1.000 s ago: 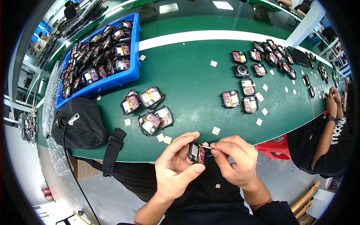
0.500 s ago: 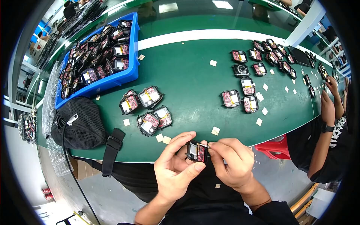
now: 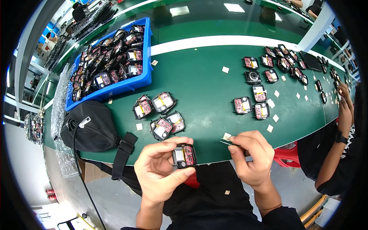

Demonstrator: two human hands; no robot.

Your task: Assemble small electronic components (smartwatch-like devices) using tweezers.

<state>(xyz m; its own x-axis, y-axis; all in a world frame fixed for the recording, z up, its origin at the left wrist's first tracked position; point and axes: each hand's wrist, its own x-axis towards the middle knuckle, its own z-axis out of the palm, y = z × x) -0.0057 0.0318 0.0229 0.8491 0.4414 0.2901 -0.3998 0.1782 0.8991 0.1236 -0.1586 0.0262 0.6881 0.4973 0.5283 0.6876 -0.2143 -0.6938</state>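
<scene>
Between the thumb and fingers of my left hand [image 3: 155,172] is an open black watch-like case [image 3: 184,156], its red circuit board and pale block facing up. My right hand [image 3: 253,159] pinches a pair of tweezers [image 3: 224,142], apart from the case and off to its right. Their tips show as two thin lines close to a small cream paper square [image 3: 227,136] on the table edge; whether they touch it I cannot tell. Beyond my left hand lie several similar open cases [image 3: 164,101] in a loose cluster.
A blue bin [image 3: 147,73] full of such cases stands at the far left. In front of it sit a black mesh bag [image 3: 90,126] and a strap [image 3: 124,151]. More cases [image 3: 260,93] and paper squares spread rightward over the green table [image 3: 207,92]. A co-worker's arm [image 3: 341,134] reaches in at right.
The tweezers in my right hand have come away from the case and moved right. My left hand has shifted left with the case. The whole view has slid slightly.
</scene>
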